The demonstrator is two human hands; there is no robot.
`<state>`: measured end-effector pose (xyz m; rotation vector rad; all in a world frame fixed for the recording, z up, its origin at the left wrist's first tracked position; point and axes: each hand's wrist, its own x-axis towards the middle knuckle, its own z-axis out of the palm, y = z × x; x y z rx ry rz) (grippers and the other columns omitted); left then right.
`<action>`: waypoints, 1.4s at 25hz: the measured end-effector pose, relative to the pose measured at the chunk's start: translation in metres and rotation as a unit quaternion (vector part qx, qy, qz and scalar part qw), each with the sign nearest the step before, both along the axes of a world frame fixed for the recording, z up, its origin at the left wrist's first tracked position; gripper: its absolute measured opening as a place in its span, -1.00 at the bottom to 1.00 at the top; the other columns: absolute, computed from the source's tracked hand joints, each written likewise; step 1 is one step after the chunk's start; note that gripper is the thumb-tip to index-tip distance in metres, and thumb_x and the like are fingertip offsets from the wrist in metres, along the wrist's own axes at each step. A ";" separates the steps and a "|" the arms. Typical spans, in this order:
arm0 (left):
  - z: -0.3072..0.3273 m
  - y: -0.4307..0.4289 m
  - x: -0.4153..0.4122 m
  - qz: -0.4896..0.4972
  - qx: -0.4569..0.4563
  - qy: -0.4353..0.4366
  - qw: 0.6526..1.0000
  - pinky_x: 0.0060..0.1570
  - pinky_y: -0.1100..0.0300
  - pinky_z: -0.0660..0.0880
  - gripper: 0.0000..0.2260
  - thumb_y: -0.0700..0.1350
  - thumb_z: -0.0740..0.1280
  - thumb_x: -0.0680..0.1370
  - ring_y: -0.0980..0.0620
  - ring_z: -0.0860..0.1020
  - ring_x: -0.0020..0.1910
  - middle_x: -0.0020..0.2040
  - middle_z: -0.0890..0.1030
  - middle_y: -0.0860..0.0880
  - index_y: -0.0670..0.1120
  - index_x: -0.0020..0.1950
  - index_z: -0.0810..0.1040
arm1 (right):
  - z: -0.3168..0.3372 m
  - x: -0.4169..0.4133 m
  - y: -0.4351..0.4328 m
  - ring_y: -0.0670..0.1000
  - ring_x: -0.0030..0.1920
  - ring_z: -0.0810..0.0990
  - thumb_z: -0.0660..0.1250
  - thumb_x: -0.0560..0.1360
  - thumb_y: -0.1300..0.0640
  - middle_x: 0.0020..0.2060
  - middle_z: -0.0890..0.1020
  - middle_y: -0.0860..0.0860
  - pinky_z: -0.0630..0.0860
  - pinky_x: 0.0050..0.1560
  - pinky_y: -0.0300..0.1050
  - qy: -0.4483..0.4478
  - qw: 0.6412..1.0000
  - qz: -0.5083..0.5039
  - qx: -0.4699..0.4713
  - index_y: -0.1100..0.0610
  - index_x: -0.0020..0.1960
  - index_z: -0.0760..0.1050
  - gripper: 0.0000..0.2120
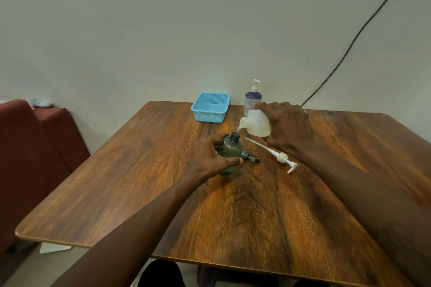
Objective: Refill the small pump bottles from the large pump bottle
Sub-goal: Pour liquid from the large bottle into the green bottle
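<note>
My left hand point(211, 156) grips a small dark green bottle point(229, 149) that stands upright on the wooden table point(140, 170), its neck open. My right hand point(286, 128) holds the large white bottle point(256, 123) tipped on its side, with its open mouth just above the green bottle's neck and a thin stream of liquid running between them. A dark grey pump head point(250, 157) lies on the table beside the green bottle. The large bottle's white pump with its long tube point(277, 155) lies to the right of it. A second small bottle point(252, 98), purple-blue with a white pump, stands at the back.
A light blue plastic basket point(211, 107) sits at the table's far edge, left of the purple-blue bottle. A black cable point(349, 46) runs down the wall at the right. A dark red seat point(35, 147) stands to the left of the table.
</note>
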<state>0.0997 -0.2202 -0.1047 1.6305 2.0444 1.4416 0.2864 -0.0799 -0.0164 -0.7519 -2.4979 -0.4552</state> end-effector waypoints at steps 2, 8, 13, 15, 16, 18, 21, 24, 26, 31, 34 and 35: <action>-0.001 0.000 0.000 0.001 0.003 0.002 1.000 0.12 0.32 0.57 -0.24 0.10 0.68 0.34 0.14 0.60 0.18 0.33 0.65 -0.03 0.03 0.49 0.51 | 0.000 0.000 0.000 0.27 0.06 0.65 0.62 0.27 -0.13 0.16 0.67 0.19 0.58 0.09 0.22 0.000 1.000 0.000 0.000 0.09 0.41 0.46 -0.21; -0.002 -0.001 0.000 -0.002 0.005 -0.002 1.000 0.18 0.23 0.60 -0.24 0.11 0.67 0.33 0.10 0.61 0.20 0.33 0.66 -0.03 0.02 0.49 0.51 | 0.001 0.002 0.000 0.28 0.03 0.65 0.62 0.26 -0.13 0.13 0.68 0.20 0.58 0.05 0.22 0.005 1.000 0.014 0.001 0.10 0.38 0.48 -0.23; -0.002 0.001 0.000 0.003 0.009 0.001 1.000 0.16 0.31 0.56 -0.24 0.13 0.67 0.32 0.15 0.60 0.19 0.31 0.66 0.00 0.05 0.48 0.52 | 0.000 0.002 0.001 0.28 0.03 0.66 0.62 0.26 -0.13 0.13 0.69 0.19 0.58 0.04 0.20 0.007 1.000 0.013 0.012 0.10 0.37 0.49 -0.24; -0.002 0.002 0.000 0.006 0.010 0.003 1.000 0.16 0.34 0.55 -0.24 0.14 0.67 0.32 0.15 0.61 0.20 0.31 0.66 0.02 0.06 0.47 0.53 | 0.000 0.003 0.001 0.27 0.02 0.66 0.61 0.27 -0.13 0.12 0.69 0.19 0.57 0.02 0.19 0.008 1.000 0.014 0.017 0.10 0.37 0.49 -0.25; -0.002 0.002 0.000 0.006 0.010 0.004 1.000 0.17 0.31 0.56 -0.24 0.15 0.67 0.32 0.13 0.62 0.21 0.30 0.67 0.02 0.06 0.47 0.53 | 0.001 0.004 0.002 0.27 0.03 0.66 0.61 0.27 -0.13 0.13 0.69 0.19 0.56 0.03 0.19 0.007 1.000 0.013 0.016 0.10 0.37 0.49 -0.25; -0.004 0.002 0.000 0.004 0.009 0.007 1.000 0.20 0.22 0.60 -0.24 0.16 0.67 0.32 0.08 0.63 0.23 0.30 0.67 0.00 0.06 0.47 0.53 | 0.000 0.004 0.002 0.27 0.04 0.65 0.61 0.27 -0.14 0.14 0.68 0.19 0.56 0.05 0.20 0.006 1.000 0.013 0.014 0.09 0.38 0.49 -0.25; -0.005 0.003 -0.001 0.009 0.000 0.009 1.000 0.22 0.10 0.63 -0.22 0.19 0.66 0.31 0.04 0.63 0.24 0.32 0.66 -0.03 0.06 0.48 0.52 | -0.001 0.004 0.004 0.27 0.06 0.65 0.60 0.28 -0.15 0.15 0.68 0.18 0.57 0.06 0.21 0.007 1.000 0.016 0.009 0.09 0.38 0.48 -0.25; -0.005 0.002 -0.001 0.009 -0.003 0.009 1.000 0.23 0.09 0.62 -0.20 0.22 0.64 0.30 0.06 0.62 0.25 0.33 0.65 -0.03 0.05 0.49 0.51 | -0.001 0.004 0.005 0.27 0.06 0.65 0.60 0.28 -0.18 0.16 0.68 0.18 0.57 0.06 0.21 0.010 1.000 0.016 0.010 0.08 0.38 0.48 -0.24; -0.006 0.001 -0.001 0.005 -0.002 0.009 1.000 0.23 0.09 0.62 -0.20 0.23 0.63 0.30 0.08 0.61 0.24 0.33 0.66 -0.02 0.04 0.49 0.51 | -0.002 0.004 0.006 0.28 0.05 0.65 0.60 0.28 -0.17 0.15 0.68 0.18 0.58 0.05 0.22 0.012 1.000 0.020 0.012 0.09 0.37 0.48 -0.25; -0.006 0.002 -0.001 0.008 -0.006 0.009 1.000 0.22 0.12 0.62 -0.20 0.20 0.65 0.31 0.12 0.60 0.22 0.34 0.65 -0.02 0.03 0.49 0.51 | -0.004 0.004 0.007 0.28 0.05 0.66 0.61 0.27 -0.17 0.14 0.68 0.19 0.59 0.05 0.23 0.013 1.000 0.019 0.014 0.09 0.37 0.49 -0.24; -0.007 0.002 0.000 0.010 -0.014 0.009 1.000 0.21 0.12 0.62 -0.19 0.20 0.65 0.31 0.09 0.61 0.23 0.34 0.65 -0.02 0.03 0.50 0.50 | -0.004 0.004 0.008 0.29 0.04 0.66 0.62 0.26 -0.16 0.13 0.68 0.20 0.59 0.04 0.24 0.012 1.000 0.021 0.016 0.10 0.36 0.49 -0.24; -0.007 0.002 0.000 0.009 -0.014 0.007 1.000 0.19 0.15 0.62 -0.19 0.20 0.65 0.31 0.10 0.61 0.22 0.34 0.65 -0.02 0.04 0.51 0.50 | -0.005 0.004 0.008 0.29 0.04 0.66 0.62 0.25 -0.15 0.13 0.68 0.20 0.59 0.05 0.24 0.013 1.000 0.021 0.017 0.10 0.36 0.50 -0.23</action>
